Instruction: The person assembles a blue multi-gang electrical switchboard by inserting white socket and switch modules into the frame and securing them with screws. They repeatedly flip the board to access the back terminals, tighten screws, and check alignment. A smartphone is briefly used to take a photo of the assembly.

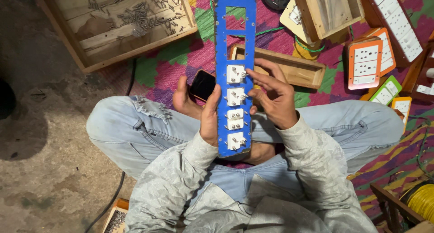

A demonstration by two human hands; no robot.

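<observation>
the left hand is closed around the left edge of a long blue panel at frame centre, standing it up over the lap. the right hand, fingers loosely curled, pinches at a white socket module on it. a wooden tray of screws sits upper left.

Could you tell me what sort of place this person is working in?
Probably an informal floor workshop assembling electrical switchboards: a blue panel fitted with white sockets, a wooden tray of screws, and finished socket boards on a woven mat.
</observation>
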